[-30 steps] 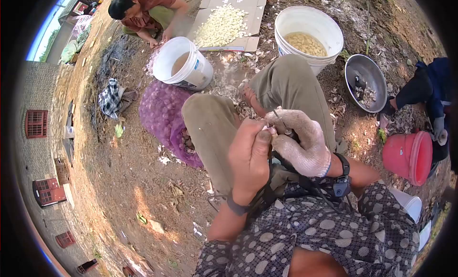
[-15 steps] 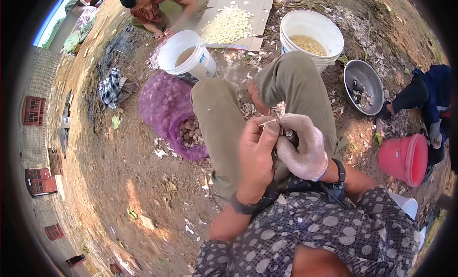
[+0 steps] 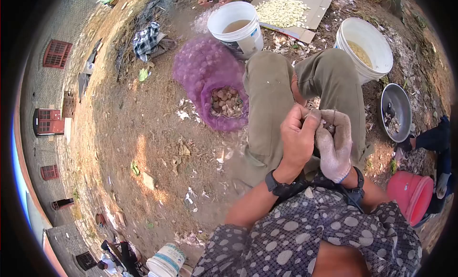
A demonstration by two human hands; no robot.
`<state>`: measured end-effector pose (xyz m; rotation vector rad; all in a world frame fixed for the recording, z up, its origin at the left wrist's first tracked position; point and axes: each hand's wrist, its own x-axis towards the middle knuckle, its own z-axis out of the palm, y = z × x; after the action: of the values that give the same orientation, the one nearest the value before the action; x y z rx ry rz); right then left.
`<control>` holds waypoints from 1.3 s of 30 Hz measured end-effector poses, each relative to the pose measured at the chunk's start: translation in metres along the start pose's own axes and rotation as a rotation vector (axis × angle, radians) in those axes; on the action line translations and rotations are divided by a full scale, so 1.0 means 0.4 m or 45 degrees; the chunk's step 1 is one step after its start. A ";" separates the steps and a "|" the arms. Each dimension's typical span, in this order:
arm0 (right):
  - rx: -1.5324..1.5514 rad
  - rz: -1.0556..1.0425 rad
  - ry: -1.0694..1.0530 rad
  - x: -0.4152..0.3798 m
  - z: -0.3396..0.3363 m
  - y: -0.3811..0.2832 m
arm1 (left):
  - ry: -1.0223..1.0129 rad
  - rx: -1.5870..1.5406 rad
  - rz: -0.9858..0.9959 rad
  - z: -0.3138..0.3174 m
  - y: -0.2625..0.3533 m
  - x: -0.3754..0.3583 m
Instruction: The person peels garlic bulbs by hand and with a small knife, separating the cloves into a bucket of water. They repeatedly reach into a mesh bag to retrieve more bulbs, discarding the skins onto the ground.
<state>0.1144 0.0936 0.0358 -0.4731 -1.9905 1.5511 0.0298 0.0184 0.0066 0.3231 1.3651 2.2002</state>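
Head view looks down on two hands meeting over the person's bent knees. The bare left hand (image 3: 296,138) is curled nearly shut, thumb and fingertips pinching one small pale garlic clove (image 3: 309,115) at the top of the hand. The right hand (image 3: 335,142), in a whitish knit glove, is closed around one small knife (image 3: 330,126); only a dark bit of the handle and a thin blade show, the blade's long axis running upward in the picture, away from the body, its tip just beside the clove. Whether blade and clove touch cannot be told.

Beyond the left knee lies one purple mesh sack (image 3: 210,79), its mouth open on unpeeled garlic. Two white buckets stand farther out: one (image 3: 237,24) above the sack, one (image 3: 365,48) by the right knee. Flattened cardboard (image 3: 318,5) carries peeled cloves. One metal bowl (image 3: 396,112) and one red bucket (image 3: 410,196) lie on the dirt to the right.
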 end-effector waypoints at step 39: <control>0.140 0.123 -0.158 0.099 -0.179 0.078 | -0.140 -0.466 -0.637 0.054 -0.011 0.065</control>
<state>0.1264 0.1797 0.0262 -0.4440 -1.9866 1.7785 0.0194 0.0506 0.0106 -0.0332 0.8436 1.9192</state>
